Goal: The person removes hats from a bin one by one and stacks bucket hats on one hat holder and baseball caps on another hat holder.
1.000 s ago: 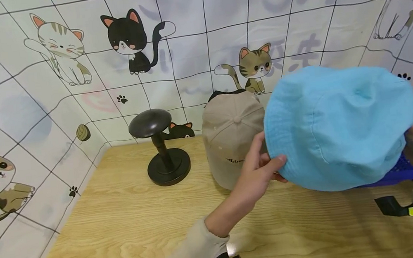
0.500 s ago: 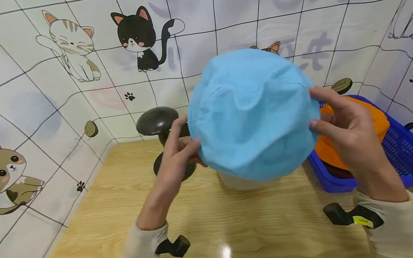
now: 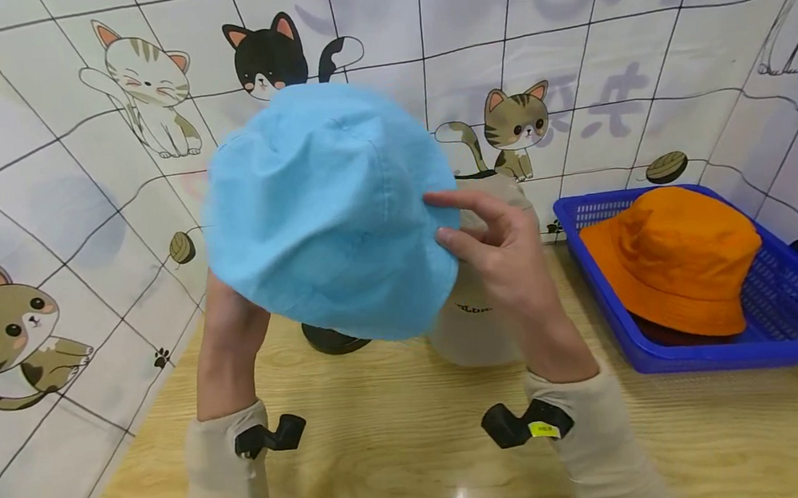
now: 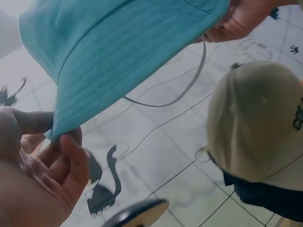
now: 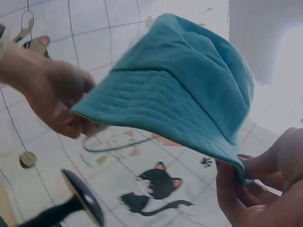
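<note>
A light blue bucket hat (image 3: 337,207) is held up in the air by both hands, its crown toward the head camera. My left hand (image 4: 45,165) pinches the brim between thumb and fingers; in the head view the hat hides most of that hand. At the opposite side of the brim, my right hand (image 3: 504,263) grips the edge with thumb and fingers. A thin cord (image 4: 184,92) hangs below the brim in the left wrist view. Beneath the hat is a black hat stand (image 5: 83,198), its top hidden in the head view and only part of its base (image 3: 334,339) showing.
A beige baseball cap (image 3: 475,330) stands at the back of the wooden table (image 3: 390,458), partly behind my right hand. To the right, a blue plastic basket (image 3: 789,328) holds an orange bucket hat (image 3: 688,253). A cat-patterned wall covering (image 3: 378,26) rises behind the table.
Both hands have carried the blue hat leftward, from beside the basket past the beige cap to above the hat stand. The basket and orange hat have come into full view.
</note>
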The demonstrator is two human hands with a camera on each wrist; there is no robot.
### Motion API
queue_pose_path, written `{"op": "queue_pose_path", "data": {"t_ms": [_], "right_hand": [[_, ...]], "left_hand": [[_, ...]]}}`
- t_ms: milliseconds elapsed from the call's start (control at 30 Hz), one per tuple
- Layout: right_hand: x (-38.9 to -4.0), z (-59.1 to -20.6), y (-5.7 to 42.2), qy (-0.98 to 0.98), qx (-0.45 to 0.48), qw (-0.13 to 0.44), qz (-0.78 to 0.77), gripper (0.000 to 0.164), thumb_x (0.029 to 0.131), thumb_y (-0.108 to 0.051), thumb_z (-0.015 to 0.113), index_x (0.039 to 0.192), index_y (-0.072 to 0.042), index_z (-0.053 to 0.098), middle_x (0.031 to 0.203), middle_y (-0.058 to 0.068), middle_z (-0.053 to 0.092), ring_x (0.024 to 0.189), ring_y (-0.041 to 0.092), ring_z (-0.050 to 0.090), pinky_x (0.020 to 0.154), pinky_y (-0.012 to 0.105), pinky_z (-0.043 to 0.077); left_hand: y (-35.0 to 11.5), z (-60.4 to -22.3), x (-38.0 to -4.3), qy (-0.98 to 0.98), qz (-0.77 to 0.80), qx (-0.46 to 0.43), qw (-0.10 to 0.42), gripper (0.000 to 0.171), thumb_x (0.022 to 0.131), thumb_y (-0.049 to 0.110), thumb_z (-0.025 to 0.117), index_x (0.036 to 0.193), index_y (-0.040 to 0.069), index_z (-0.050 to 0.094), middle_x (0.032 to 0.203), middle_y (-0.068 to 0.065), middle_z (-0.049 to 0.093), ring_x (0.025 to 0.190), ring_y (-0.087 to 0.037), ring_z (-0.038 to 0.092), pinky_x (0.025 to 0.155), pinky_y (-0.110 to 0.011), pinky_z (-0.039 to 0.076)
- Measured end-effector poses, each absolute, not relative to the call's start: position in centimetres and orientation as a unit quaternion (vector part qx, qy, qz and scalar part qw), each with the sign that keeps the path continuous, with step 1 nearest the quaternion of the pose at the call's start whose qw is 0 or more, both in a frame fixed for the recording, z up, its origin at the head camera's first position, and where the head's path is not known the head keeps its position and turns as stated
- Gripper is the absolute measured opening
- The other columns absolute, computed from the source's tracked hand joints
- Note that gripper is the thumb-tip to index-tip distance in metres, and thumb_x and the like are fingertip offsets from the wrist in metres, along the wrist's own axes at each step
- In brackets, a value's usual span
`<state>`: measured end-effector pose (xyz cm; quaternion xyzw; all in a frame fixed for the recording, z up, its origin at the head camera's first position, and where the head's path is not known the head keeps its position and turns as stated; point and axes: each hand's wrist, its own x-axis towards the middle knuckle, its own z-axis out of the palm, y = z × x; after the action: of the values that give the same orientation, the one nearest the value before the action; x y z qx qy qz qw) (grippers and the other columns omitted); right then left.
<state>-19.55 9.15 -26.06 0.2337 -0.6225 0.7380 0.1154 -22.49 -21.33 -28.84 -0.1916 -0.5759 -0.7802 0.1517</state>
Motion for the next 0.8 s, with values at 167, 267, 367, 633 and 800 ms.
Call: {"op": "queue_pose_path", "data": {"t_ms": [167,267,367,633,800], "right_hand": [[-21.5,-27.4,5.4,-0.583,0.228,0.079,0.776,0.05,0.098,0.01,0.06,0.147,0.001,0.054,0.149,0.01,0.053,0.086,0.004,0.072,0.081,0.02,0.057],[-22.5,-28.4,4.0,-0.566,0.244,0.042,0.786,0.061,0.096,0.012,0.06,0.154,-0.003,0.046,0.156,0.011,0.044,0.086,0.003,0.069,0.082,0.02,0.056],[-23.3,-29.4,3.2,-0.553,0.26,0.004,0.792,0.074,0.093,0.016,0.057,0.16,-0.007,0.036,0.166,0.007,0.03,0.081,0.002,0.065,0.081,0.019,0.053],[-24.6,-31.6,0.7,-0.547,0.227,-0.001,0.806,0.078,0.088,0.024,0.048,0.159,-0.007,0.034,0.168,0.008,0.03,0.06,0.001,0.048,0.075,0.019,0.047],[-25.3,-32.6,-0.6,-0.554,0.15,0.009,0.819,0.065,0.088,0.023,0.053,0.148,-0.002,0.049,0.153,0.022,0.048,0.076,0.003,0.061,0.081,0.02,0.051]], "left_hand": [[-23.1,-29.9,-23.9,-0.502,-0.818,-0.233,0.155,0.024,0.112,0.02,0.042,0.133,0.02,0.053,0.122,0.007,0.058,0.102,-0.009,0.058,0.091,-0.025,0.05],[-23.7,-30.3,-24.9,-0.457,-0.851,-0.209,0.149,0.017,0.11,0.014,0.047,0.124,0.015,0.058,0.102,0.003,0.06,0.092,-0.01,0.06,0.084,-0.025,0.051],[-24.1,-30.7,-25.7,-0.453,-0.863,-0.173,0.146,0.014,0.109,0.009,0.048,0.117,0.015,0.059,0.108,0.003,0.06,0.096,-0.012,0.059,0.087,-0.027,0.05],[-25.1,-31.8,-26.7,-0.437,-0.884,-0.099,0.131,0.016,0.106,0.003,0.053,0.111,0.013,0.066,0.123,0.002,0.058,0.105,-0.013,0.058,0.092,-0.026,0.049],[-25.2,-32.5,-27.0,-0.406,-0.904,-0.057,0.118,0.02,0.106,0.003,0.054,0.122,0.009,0.064,0.119,-0.002,0.064,0.097,-0.014,0.066,0.085,-0.025,0.054]]}}
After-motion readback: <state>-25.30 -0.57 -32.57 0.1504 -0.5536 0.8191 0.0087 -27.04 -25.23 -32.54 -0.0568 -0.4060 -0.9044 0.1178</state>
